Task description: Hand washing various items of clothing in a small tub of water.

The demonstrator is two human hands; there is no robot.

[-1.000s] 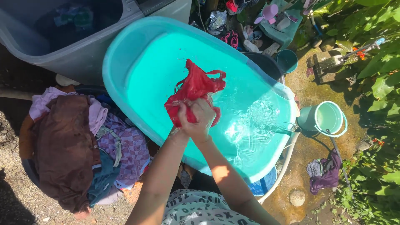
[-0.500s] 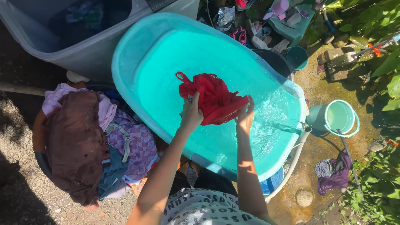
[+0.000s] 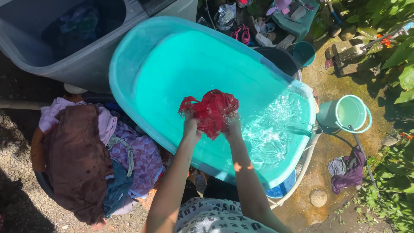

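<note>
Fingers of both hands are pinching a wet red garment (image 3: 210, 111), bunched between them. Left hand (image 3: 191, 126) grips its left edge, right hand (image 3: 233, 125) its right; the fingertips themselves are buried in the cloth. Head view: the garment is held over a turquoise tub (image 3: 129, 56) filled with clear, rippling water. Setting is outdoors, on damp ground in strong sun. A heap of laundry (image 3: 86, 151) lies left of the tub, a grey bin (image 3: 82, 64) behind it. To the right stand a pale green bucket (image 3: 332, 118) and a purple rag (image 3: 349, 170), beside green foliage (image 3: 399, 73).
</note>
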